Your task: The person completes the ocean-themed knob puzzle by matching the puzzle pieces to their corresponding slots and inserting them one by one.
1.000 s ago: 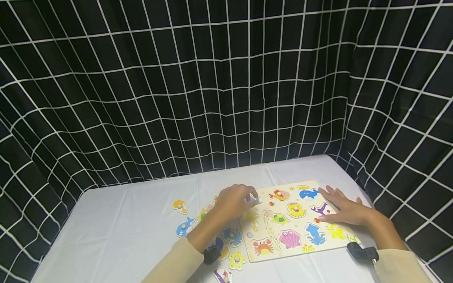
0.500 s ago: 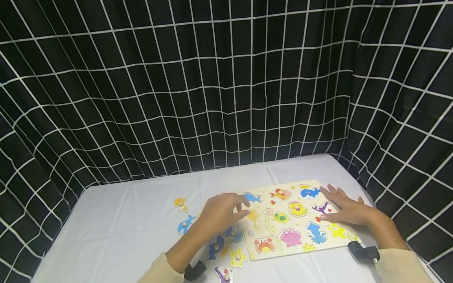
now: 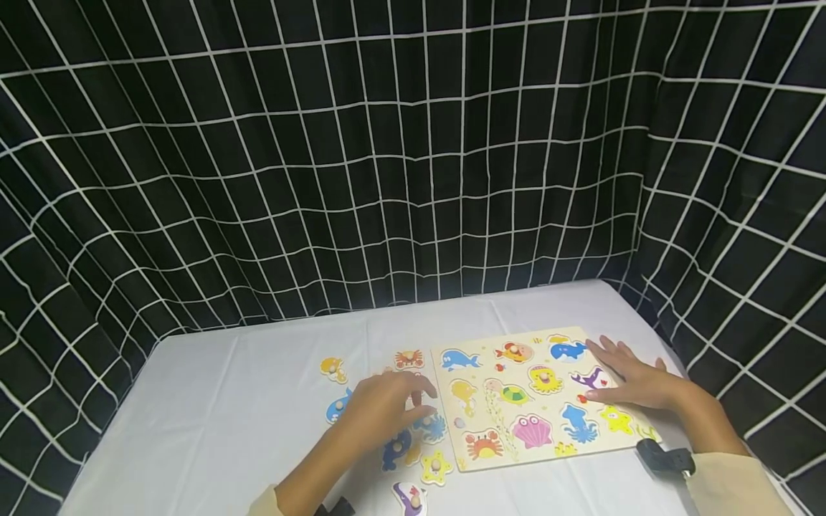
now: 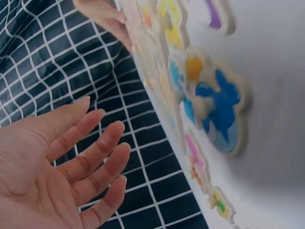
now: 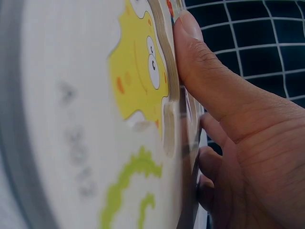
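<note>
My left hand hovers over loose wooden puzzle pieces just left of the puzzle board. Its fingers are loosely bent and hold nothing; the left wrist view shows the empty palm. Beneath and beside it lie a blue piece with a knob, a blue spiky piece and a red crab piece. My right hand rests with spread fingers on the board's right edge, thumb along its face by the yellow starfish picture. Knobbed fish and octopus pieces sit in the board.
More loose pieces lie on the white cloth: an orange seahorse, a blue whale, a yellow starfish and a purple-and-white one. A black curtain with a white grid surrounds the table.
My left hand has drawn back left and toward me, from the blue whale at the board's top left corner to over the loose pieces. The right hand stays on the board.
</note>
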`<state>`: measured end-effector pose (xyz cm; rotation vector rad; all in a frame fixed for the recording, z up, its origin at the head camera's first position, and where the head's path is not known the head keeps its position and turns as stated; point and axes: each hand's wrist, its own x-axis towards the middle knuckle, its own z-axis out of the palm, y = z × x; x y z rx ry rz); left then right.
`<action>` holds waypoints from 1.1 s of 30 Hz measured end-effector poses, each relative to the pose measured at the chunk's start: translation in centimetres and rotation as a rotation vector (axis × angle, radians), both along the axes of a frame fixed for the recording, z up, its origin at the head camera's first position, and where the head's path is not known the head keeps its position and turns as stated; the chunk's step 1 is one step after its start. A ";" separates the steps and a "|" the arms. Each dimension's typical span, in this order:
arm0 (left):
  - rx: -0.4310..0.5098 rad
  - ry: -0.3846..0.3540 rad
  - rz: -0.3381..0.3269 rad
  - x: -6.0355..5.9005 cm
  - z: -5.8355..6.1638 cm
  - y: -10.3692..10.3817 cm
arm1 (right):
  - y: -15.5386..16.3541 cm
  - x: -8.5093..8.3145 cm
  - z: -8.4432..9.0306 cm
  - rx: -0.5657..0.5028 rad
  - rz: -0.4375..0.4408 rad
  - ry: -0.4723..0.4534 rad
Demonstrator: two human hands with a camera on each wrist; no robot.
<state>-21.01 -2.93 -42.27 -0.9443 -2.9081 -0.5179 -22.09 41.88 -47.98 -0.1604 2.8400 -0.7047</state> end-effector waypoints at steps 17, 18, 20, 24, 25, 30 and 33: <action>-0.062 -0.092 -0.123 2.1 -2.7 0.0 | 0.1 0.1 -0.6 0.019 -0.011 0.007; -0.070 -0.093 -0.135 2.2 -2.9 0.0 | 0.1 0.1 -0.6 0.018 -0.009 0.006; -0.095 -0.089 -0.152 2.3 -3.3 0.2 | 0.2 0.0 -0.6 0.018 -0.009 0.004; -0.130 -0.064 -0.163 2.6 -3.7 0.4 | 0.2 -0.2 -0.6 0.021 -0.010 0.007; -0.135 -0.063 -0.159 2.7 -3.7 0.4 | 0.2 -0.2 -0.6 0.021 -0.010 0.006; -0.153 -0.057 -0.142 2.8 -4.0 0.5 | 0.0 -0.3 -0.4 0.017 -0.007 -0.002; -0.163 -0.035 -0.150 2.8 -4.1 0.5 | 0.1 -0.3 -0.3 0.020 -0.006 -0.002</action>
